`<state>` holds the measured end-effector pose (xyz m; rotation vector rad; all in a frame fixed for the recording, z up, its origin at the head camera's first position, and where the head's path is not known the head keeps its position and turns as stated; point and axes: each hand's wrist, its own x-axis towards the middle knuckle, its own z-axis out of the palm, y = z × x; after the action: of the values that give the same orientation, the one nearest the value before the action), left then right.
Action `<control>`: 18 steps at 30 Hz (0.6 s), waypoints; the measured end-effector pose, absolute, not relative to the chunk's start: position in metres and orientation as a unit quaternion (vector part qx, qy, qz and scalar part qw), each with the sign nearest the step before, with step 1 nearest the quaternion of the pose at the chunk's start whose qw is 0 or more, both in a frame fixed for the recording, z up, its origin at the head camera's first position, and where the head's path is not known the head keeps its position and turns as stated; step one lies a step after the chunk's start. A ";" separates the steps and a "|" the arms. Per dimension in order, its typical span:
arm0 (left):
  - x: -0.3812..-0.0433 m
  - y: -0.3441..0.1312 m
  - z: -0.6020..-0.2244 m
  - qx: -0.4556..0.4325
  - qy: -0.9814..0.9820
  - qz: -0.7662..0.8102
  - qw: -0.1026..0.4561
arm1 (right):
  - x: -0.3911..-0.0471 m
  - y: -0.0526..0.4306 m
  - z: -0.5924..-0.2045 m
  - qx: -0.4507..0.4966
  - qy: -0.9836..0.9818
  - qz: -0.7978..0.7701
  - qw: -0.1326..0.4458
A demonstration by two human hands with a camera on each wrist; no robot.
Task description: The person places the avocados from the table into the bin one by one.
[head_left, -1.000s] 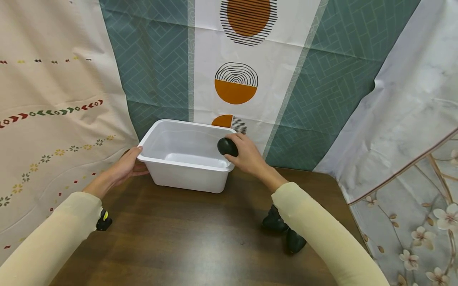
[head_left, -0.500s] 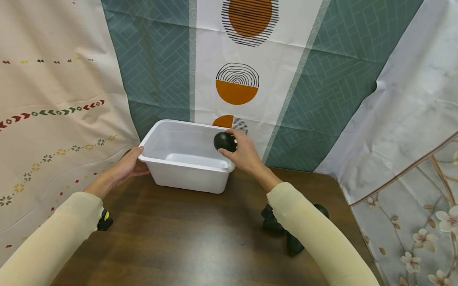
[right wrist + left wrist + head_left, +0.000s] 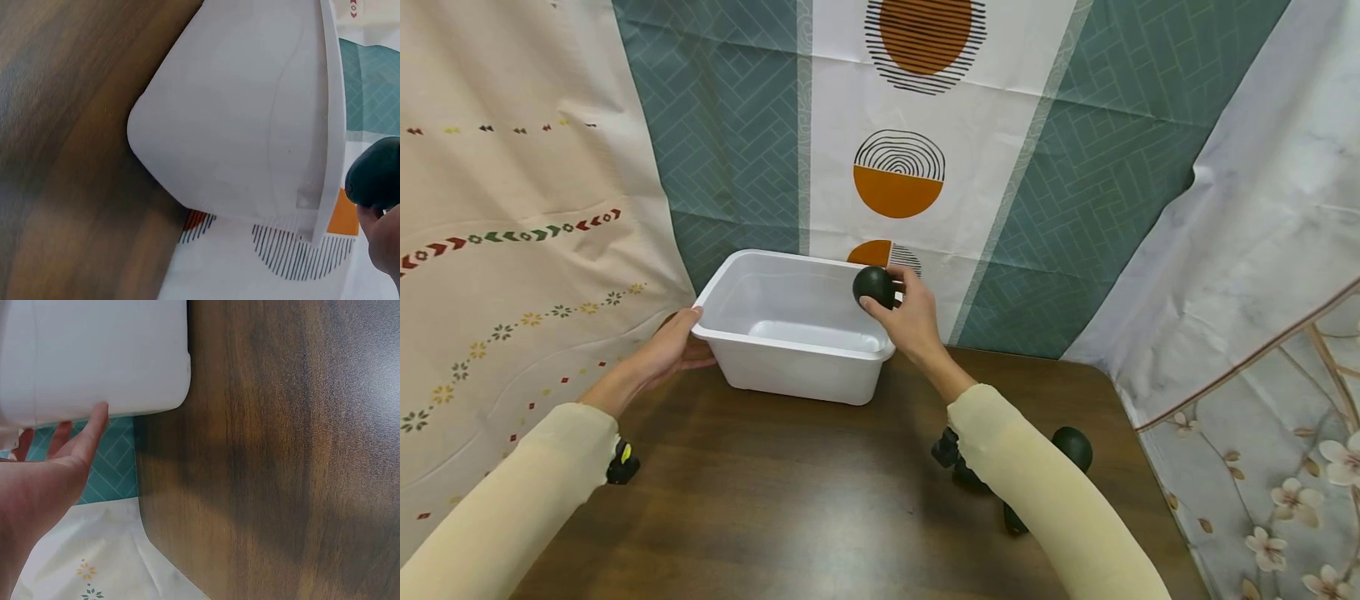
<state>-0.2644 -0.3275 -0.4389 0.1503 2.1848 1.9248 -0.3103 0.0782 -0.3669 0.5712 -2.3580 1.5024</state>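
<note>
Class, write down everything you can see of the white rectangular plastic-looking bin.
The white rectangular bin of smooth, plastic-looking material has rounded corners, a projecting rim and walls tapering downward. Open-topped, it stands upright on the brown wood-grain table before the teal-and-white patterned cloth. The person's left hand grips its left end at the rim.

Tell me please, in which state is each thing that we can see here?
White bin: standing on the table, open at the top
Held dark object: lifted off the table
Other dark objects: on the table, some partly hidden by the right sleeve
Left hand: holding the bin's left end
Right hand: gripping the held object
Backdrop cloth: hanging, creased
</note>
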 end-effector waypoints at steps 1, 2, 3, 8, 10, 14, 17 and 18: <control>-0.264 -0.328 -0.439 0.051 0.744 0.656 0.112 | -0.311 0.078 -0.368 0.192 -0.811 0.534 0.141; -0.264 -0.328 -0.439 0.052 0.745 0.656 0.112 | -0.311 0.077 -0.369 0.186 -0.805 0.547 0.137; -0.264 -0.328 -0.439 0.052 0.745 0.656 0.112 | -0.312 0.077 -0.369 0.180 -0.799 0.558 0.134; -0.264 -0.328 -0.438 0.049 0.745 0.655 0.114 | -0.314 0.076 -0.372 0.150 -0.776 0.602 0.115; -0.264 -0.328 -0.438 0.047 0.744 0.656 0.114 | -0.314 0.076 -0.373 0.140 -0.763 0.622 0.105; -0.264 -0.327 -0.438 0.044 0.745 0.655 0.114 | -0.314 0.076 -0.374 0.121 -0.737 0.659 0.084; -0.263 -0.327 -0.437 0.046 0.745 0.655 0.115 | -0.312 0.076 -0.374 0.113 -0.728 0.674 0.066; -0.263 -0.328 -0.437 0.048 0.745 0.655 0.114 | -0.312 0.077 -0.373 0.111 -0.726 0.677 0.060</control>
<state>-0.2631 -0.3277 -0.4373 0.1399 2.1844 1.9209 -0.3117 0.0765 -0.3732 0.3358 -2.1955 2.0473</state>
